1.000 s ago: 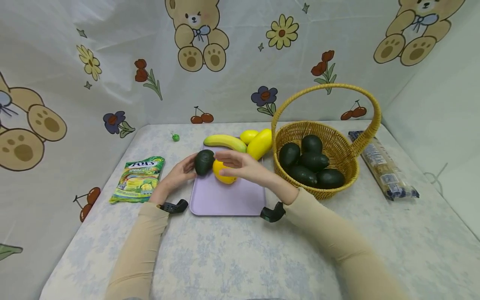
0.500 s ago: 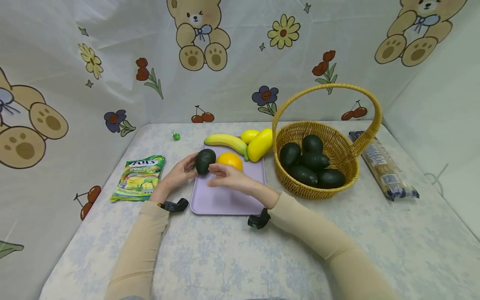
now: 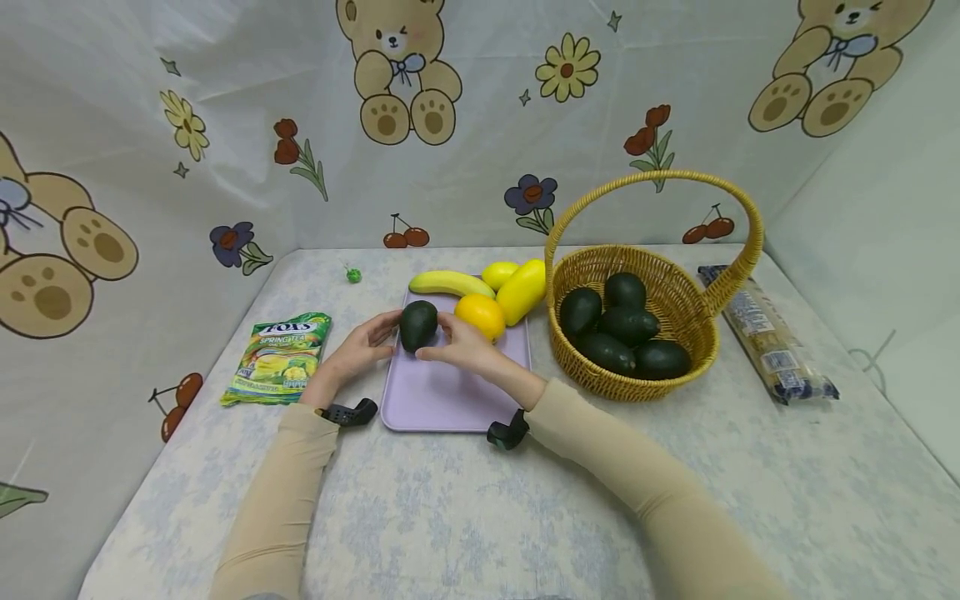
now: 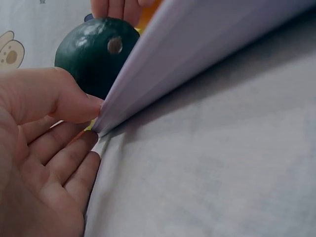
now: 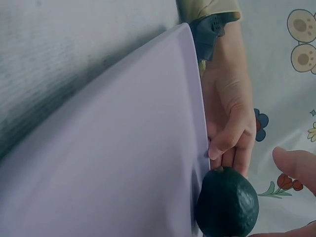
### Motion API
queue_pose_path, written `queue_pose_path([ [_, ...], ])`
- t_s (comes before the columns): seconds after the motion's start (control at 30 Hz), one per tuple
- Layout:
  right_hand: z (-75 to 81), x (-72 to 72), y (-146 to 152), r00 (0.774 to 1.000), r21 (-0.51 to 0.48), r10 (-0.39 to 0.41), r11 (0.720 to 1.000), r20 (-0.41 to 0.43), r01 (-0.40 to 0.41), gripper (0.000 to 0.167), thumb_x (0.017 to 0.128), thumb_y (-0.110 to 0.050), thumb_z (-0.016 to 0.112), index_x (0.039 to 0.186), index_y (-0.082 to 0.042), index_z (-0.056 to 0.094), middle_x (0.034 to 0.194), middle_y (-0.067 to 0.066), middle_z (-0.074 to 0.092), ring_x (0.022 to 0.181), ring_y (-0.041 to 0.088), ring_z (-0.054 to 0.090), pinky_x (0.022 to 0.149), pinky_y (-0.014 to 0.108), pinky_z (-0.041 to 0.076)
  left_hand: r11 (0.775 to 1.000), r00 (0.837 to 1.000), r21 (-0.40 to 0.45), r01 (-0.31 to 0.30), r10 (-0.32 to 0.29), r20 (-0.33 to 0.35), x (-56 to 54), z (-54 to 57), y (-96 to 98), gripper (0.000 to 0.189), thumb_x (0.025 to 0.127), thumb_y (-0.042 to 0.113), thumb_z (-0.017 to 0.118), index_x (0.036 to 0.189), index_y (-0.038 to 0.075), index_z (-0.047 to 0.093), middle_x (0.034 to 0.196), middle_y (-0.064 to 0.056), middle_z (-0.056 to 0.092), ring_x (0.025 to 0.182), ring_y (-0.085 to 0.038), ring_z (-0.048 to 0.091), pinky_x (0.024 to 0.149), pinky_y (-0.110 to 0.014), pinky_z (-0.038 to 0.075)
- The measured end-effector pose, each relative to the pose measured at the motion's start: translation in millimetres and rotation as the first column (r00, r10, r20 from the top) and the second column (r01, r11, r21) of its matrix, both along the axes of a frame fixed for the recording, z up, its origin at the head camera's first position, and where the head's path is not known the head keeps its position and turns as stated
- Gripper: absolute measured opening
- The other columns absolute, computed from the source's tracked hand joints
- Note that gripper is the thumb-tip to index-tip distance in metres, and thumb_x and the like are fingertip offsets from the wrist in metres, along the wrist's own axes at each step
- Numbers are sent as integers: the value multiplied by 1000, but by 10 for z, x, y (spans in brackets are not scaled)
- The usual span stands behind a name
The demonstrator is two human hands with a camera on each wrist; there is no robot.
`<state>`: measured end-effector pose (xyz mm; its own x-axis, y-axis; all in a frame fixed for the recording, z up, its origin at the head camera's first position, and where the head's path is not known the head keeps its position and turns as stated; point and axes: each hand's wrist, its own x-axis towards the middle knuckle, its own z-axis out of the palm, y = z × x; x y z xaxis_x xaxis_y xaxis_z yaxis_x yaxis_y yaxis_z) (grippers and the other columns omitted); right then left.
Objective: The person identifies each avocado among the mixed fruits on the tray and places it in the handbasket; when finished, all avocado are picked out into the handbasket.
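A dark green avocado (image 3: pixel 417 326) stands at the left edge of a lilac tray (image 3: pixel 450 404), between the two hands. My left hand (image 3: pixel 360 350) rests at the tray's left rim with its fingers relaxed beside the avocado. In the left wrist view, the thumb of that left hand (image 4: pixel 44 98) lies at the rim below the avocado (image 4: pixel 96 54). My right hand (image 3: pixel 465 342) reaches over the tray, fingertips right at the avocado's right side. The right wrist view has its thumb held apart from the avocado (image 5: pixel 227 202). An orange (image 3: pixel 481 316) sits just behind the right hand.
A banana (image 3: pixel 450 282), a lemon (image 3: pixel 498 274) and a long yellow fruit (image 3: pixel 522 292) lie toward the tray's back. On the right stands a wicker basket (image 3: pixel 630 388) with several avocados, beside a long clear packet (image 3: pixel 768 333). A candy bag (image 3: pixel 277 358) lies left.
The orange has shifted right and back on the tray. My right hand has moved left and down to the avocado, which sits slightly farther right. The left hand has stayed nearly still.
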<state>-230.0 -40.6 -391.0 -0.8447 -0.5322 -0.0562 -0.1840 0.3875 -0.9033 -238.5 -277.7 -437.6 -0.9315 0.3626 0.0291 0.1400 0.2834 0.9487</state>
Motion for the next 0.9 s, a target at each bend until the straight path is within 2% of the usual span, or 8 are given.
queue_pose_path([
  [0.1, -6, -13, -42, 999, 26, -14, 1000, -44, 15, 79, 80, -27, 75, 142, 2, 35, 142, 16, 41, 131, 30, 37, 107, 41, 33, 1000, 1000, 9, 7, -7, -16, -6, -10, -4, 66, 85, -13, 54, 145, -2, 30, 150, -20, 27, 139, -30, 21, 114, -40, 18],
  [0.27, -33, -50, -110, 994, 42, -21, 999, -111, 26, 74, 80, -25, 75, 138, 2, 38, 135, 15, 49, 121, 24, 47, 104, 38, 37, 999, 1000, 43, -6, 7, -22, -11, -1, 4, 58, 84, -17, 52, 138, -8, 34, 148, -24, 27, 138, -35, 21, 113, -42, 19],
  [0.37, -39, -63, -131, 992, 61, -25, 998, -125, 33, 73, 80, -24, 75, 138, 3, 39, 133, 15, 49, 118, 24, 48, 102, 37, 38, 998, 1000, 64, -16, 16, 1, 14, 50, 23, 56, 83, -20, 52, 135, -11, 32, 148, -26, 26, 138, -36, 21, 113, -42, 18],
  [0.57, -62, -81, -147, 995, 132, -22, 991, -93, 34, 79, 80, -25, 76, 141, 4, 35, 141, 17, 42, 128, 26, 41, 106, 38, 36, 998, 1000, 67, -10, 8, 18, 92, 207, 88, 64, 81, -20, 51, 139, -11, 26, 144, -32, 29, 136, -41, 22, 113, -46, 16],
  [0.83, -114, -129, -174, 994, 170, 8, 985, -108, 10, 77, 80, -25, 75, 140, 4, 37, 138, 17, 45, 121, 25, 46, 104, 36, 37, 997, 997, 16, -71, 71, 21, 6, 34, 12, 49, 81, -18, 53, 126, -7, 38, 136, -27, 42, 134, -34, 32, 113, -39, 22],
  [0.9, -124, -126, -181, 994, 178, 11, 984, -106, 8, 76, 80, -26, 76, 139, 4, 39, 136, 17, 47, 119, 25, 48, 102, 36, 39, 998, 998, 19, -65, 65, 7, -5, 9, 2, 47, 80, -17, 54, 124, -8, 39, 134, -28, 43, 133, -35, 32, 112, -41, 23],
])
